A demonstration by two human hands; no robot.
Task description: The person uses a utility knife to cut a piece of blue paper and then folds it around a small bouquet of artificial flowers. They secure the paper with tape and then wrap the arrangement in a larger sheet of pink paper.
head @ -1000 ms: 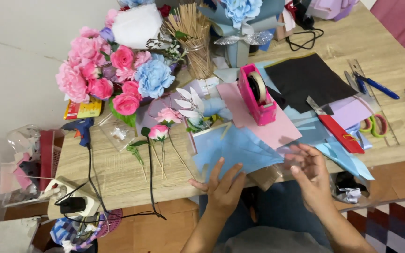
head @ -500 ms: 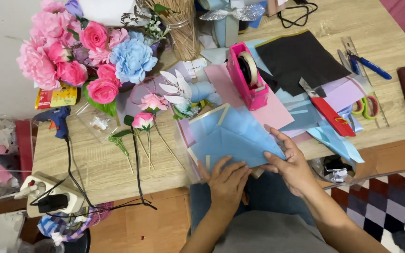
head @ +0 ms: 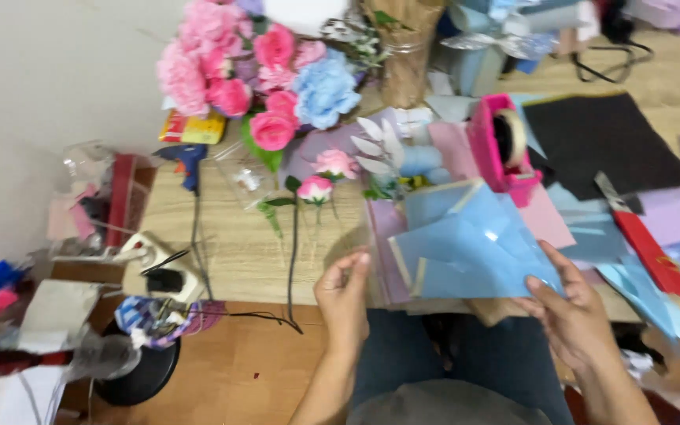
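Wooden table (head: pixel 230 244) at 12 o'clock bears pink and blue paper flowers (head: pixel 265 75). Blue paper sheets (head: pixel 466 252) lie at its near edge. Step: handling the sheets. Left hand (head: pixel 345 295), at 9 o'clock of the sheets, pinches their clear wrap; right hand (head: pixel 572 311), at 4 o'clock, grips their corner. Next calls for a steady 2-hand hold. Versus 0.5 s earlier, the hands have spread apart.

A light wooden table (head: pixel 230 244) stands against a pale wall (head: pixel 49 71) over brown floor (head: pixel 238 370).

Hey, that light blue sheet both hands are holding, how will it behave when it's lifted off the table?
The light blue sheet looks thin and glossy, so probably light, floppy and a bit slippery. The left hand and right hand hold opposite edges, which likely keeps it from sagging.
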